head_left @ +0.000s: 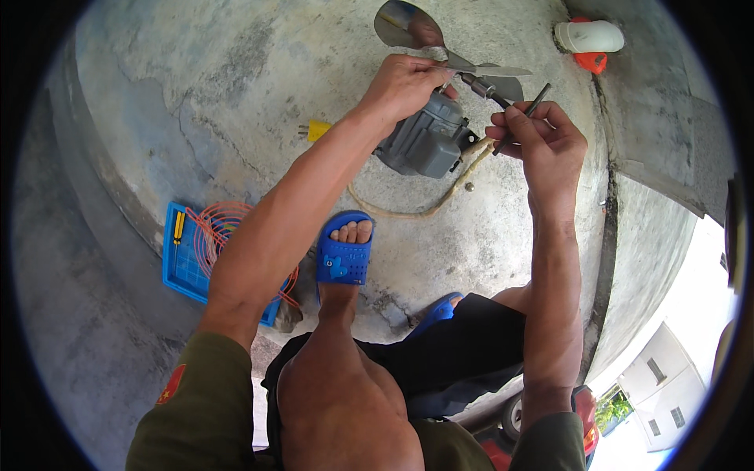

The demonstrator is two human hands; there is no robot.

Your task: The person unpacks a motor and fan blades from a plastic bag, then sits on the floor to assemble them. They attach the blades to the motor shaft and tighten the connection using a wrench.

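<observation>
A grey electric motor (424, 137) stands on the concrete, with a metal fan blade (400, 23) at its far end. My left hand (404, 85) is closed around the blade near its hub, its fingertips partly hidden. In the fingers of my right hand (542, 141) is a T-handle socket wrench (534, 108) with a dark crossbar. Its shaft points left to the socket (477, 85), which meets the blade's hub; whether it sits fully on a nut I cannot tell. A pale power cord (408, 214) curves around the near side of the motor.
A yellow plug (316, 129) lies left of the motor. At the left, a blue tray (187, 284) holds a yellow-handled screwdriver (178, 229) and coiled orange tubing (216, 216). A white pipe (593, 36) juts out at the far right. My feet wear blue slippers (343, 259).
</observation>
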